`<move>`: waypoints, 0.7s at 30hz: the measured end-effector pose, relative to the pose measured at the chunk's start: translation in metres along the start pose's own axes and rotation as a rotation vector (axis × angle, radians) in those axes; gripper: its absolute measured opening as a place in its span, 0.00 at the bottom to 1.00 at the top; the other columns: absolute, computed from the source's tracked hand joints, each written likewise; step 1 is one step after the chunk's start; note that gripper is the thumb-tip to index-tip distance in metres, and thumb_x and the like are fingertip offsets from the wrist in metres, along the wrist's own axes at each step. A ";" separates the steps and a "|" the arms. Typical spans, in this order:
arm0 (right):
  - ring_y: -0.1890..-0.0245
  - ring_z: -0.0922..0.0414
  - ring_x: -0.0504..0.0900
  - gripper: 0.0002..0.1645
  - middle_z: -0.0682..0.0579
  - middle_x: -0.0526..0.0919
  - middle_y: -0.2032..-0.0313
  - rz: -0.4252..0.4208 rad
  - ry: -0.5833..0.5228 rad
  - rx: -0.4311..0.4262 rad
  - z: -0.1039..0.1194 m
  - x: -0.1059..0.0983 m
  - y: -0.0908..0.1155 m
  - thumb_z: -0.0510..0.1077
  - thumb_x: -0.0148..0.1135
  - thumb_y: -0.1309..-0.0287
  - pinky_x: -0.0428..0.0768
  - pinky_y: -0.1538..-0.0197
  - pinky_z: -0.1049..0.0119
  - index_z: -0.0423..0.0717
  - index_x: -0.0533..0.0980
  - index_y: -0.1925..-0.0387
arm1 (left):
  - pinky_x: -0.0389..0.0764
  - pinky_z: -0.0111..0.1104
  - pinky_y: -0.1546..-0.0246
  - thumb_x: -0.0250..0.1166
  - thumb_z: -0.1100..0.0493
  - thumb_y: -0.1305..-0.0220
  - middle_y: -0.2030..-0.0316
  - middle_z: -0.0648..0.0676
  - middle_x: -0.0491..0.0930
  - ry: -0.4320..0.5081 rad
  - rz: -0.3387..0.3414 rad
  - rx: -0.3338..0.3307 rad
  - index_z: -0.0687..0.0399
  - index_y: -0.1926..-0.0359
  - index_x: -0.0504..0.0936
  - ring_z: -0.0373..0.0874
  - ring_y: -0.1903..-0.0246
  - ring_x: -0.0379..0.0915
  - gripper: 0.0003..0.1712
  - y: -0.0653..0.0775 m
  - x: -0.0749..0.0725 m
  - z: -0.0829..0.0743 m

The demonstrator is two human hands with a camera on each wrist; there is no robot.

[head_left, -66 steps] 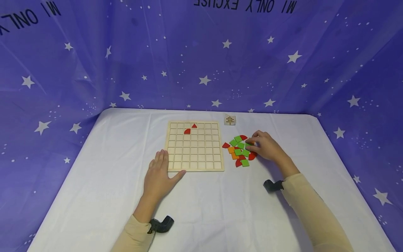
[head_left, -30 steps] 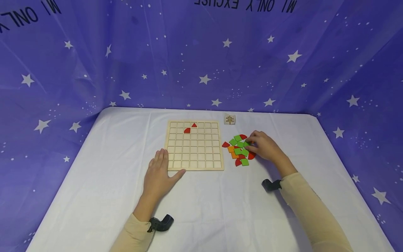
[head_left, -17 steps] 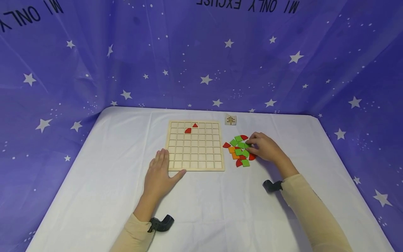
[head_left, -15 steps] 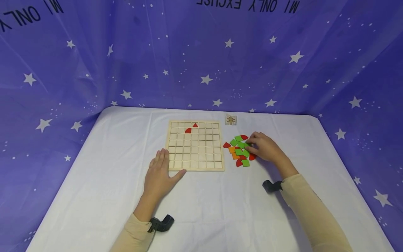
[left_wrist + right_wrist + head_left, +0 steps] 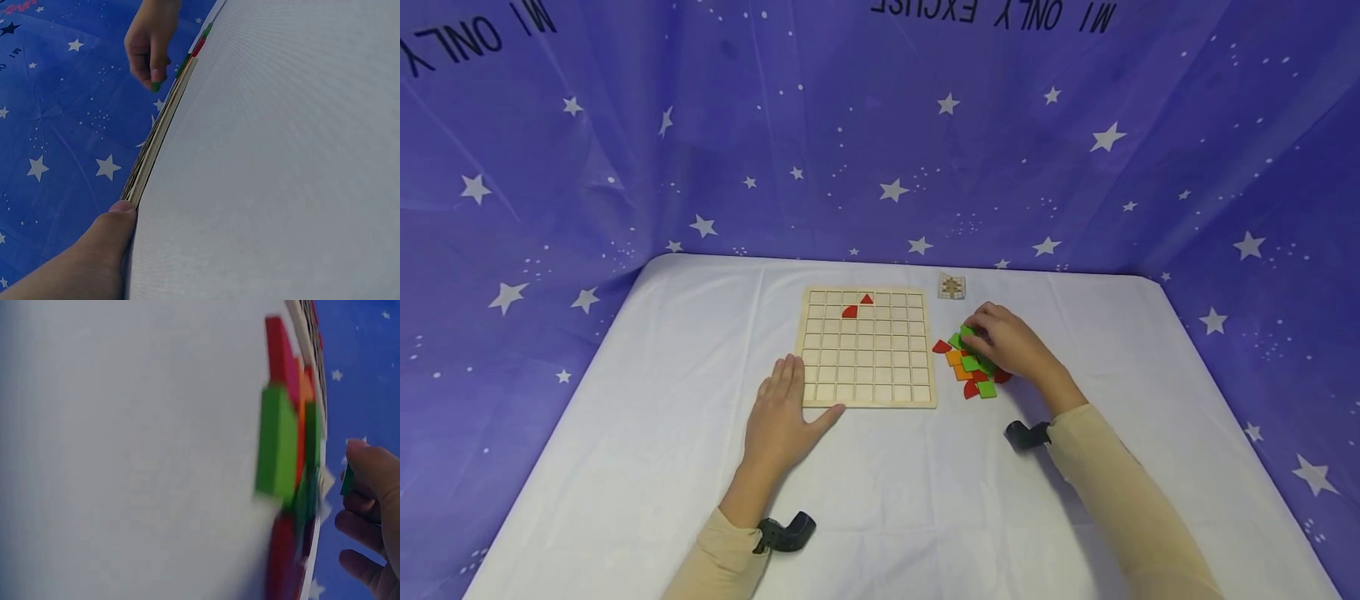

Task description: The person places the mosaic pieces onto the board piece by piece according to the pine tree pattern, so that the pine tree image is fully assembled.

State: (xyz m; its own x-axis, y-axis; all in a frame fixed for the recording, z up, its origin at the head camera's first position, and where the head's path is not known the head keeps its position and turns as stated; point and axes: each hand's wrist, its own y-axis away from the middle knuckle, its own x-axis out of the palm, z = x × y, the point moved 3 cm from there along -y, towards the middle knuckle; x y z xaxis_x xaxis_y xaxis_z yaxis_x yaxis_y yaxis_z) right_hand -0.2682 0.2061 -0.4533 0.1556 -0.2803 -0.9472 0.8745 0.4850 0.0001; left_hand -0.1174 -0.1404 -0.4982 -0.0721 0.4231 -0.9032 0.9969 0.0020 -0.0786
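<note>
My right hand [image 5: 1009, 340] pinches a small green tile [image 5: 347, 480] between thumb and fingers, raised over the scattered pieces [image 5: 970, 364] of green, red and orange that lie below it on the white-covered counter [image 5: 880, 508]. By its look the tile is thin, light and stiff, probably painted wood: unlikely to bend or chip under a gentle pinch, though its smooth faces may slip. Two opposite edges look the surest hold; for the flat pieces under my hand, a fingertip at an overlapping corner should lift one most easily. Off to that hand's left lies the gridded board [image 5: 870, 350]. My left hand [image 5: 777, 421] rests at its near left corner, fingers straight along the side, thumb touching the near edge, gripping nothing. The board seems rigid and light enough to slide if knocked.
</note>
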 end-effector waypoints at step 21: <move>0.57 0.57 0.77 0.20 0.56 0.77 0.54 0.012 0.061 -0.233 0.096 0.023 -0.079 0.57 0.61 0.34 0.78 0.49 0.59 0.50 0.81 0.48 | 0.50 0.50 0.23 0.57 0.24 0.40 0.22 0.63 0.49 0.000 -0.008 0.001 0.65 0.23 0.49 0.57 0.22 0.41 0.62 0.000 0.001 0.000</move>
State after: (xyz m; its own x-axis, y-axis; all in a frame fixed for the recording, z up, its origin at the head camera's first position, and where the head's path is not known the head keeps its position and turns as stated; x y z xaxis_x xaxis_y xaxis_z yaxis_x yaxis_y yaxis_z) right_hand -0.2889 0.0816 -0.4445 0.1309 -0.2264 -0.9652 0.7421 0.6680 -0.0560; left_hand -0.1171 -0.1404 -0.4988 -0.0802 0.4229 -0.9026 0.9962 0.0042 -0.0866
